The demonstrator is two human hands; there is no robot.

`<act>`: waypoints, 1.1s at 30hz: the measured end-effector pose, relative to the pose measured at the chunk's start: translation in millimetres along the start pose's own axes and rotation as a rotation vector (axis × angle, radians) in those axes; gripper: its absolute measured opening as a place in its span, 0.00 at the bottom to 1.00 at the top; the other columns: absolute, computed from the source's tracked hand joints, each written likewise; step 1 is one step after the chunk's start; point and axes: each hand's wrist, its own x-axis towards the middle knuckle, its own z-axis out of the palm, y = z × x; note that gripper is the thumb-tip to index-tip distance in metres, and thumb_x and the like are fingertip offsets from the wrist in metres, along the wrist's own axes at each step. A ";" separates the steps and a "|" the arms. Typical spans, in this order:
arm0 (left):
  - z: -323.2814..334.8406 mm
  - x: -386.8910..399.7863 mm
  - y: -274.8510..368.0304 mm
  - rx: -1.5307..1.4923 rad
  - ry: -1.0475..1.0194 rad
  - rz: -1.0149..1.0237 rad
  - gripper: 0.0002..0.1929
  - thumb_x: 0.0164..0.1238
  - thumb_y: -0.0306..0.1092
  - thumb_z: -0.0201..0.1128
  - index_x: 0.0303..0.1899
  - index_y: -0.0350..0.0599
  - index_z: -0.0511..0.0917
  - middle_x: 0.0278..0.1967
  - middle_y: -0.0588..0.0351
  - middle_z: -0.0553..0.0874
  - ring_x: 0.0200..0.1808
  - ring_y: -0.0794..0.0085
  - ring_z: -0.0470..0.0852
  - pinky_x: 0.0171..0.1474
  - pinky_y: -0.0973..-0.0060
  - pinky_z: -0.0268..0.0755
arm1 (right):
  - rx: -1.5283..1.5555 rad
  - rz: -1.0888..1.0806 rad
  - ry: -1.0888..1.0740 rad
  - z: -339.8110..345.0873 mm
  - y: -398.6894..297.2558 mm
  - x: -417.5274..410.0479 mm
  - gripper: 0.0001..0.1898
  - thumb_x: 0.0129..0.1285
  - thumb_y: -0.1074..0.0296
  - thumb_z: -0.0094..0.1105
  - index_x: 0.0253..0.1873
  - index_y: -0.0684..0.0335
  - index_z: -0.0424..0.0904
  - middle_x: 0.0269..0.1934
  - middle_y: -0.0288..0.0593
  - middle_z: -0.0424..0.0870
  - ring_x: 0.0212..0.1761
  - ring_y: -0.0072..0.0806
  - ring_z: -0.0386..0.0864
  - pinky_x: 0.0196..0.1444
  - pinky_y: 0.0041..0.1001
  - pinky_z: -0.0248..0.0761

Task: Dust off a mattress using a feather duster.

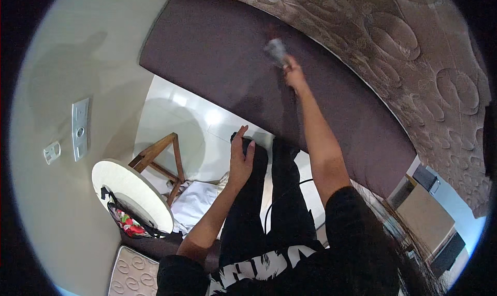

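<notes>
My right hand [294, 75] reaches out over a brown fabric bed base [217, 43] and grips a pale hand tool [276, 49]. Motion blurs the tool; it could be a brush, but I cannot tell. A reddish smear shows just beyond its far end. Whether it touches the fabric is unclear. My left hand [241, 160] hangs above my knees with nothing in it, thumb and fingers apart. A quilted mattress [388, 43] with a swirl pattern lies along the far right side of the base.
To the left stands a round white-topped stool [139, 187] with wooden legs, a floral cloth item [130, 222] on it. White cloth [196, 202] lies beside it. A black cable [271, 206] crosses near my legs. Boxes [425, 218] sit at right; a wall [50, 101] bounds the left.
</notes>
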 end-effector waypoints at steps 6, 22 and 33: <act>-37.3 3.6 -12.6 -0.021 0.037 -0.005 0.23 0.75 0.33 0.52 0.69 0.43 0.62 0.67 0.45 0.68 0.71 0.58 0.63 0.72 0.64 0.52 | -0.224 -0.752 0.319 22.4 52.9 -49.2 0.29 0.72 0.77 0.40 0.76 0.50 0.51 0.31 0.43 0.68 0.24 0.30 0.69 0.27 0.33 0.72; -96.3 61.1 -44.6 -0.173 0.199 -0.141 0.23 0.76 0.32 0.52 0.69 0.44 0.62 0.68 0.50 0.67 0.70 0.58 0.64 0.71 0.65 0.54 | -0.925 -0.623 -0.428 174.5 -30.9 -28.7 0.23 0.68 0.80 0.43 0.68 0.62 0.63 0.57 0.50 0.77 0.56 0.43 0.76 0.60 0.35 0.67; -112.5 119.2 -30.8 -0.288 0.251 -0.167 0.22 0.76 0.35 0.51 0.67 0.39 0.63 0.67 0.44 0.67 0.71 0.55 0.63 0.73 0.63 0.52 | -0.995 -0.679 0.006 181.4 -79.8 37.1 0.31 0.63 0.78 0.50 0.71 0.48 0.62 0.49 0.59 0.82 0.48 0.56 0.81 0.51 0.44 0.74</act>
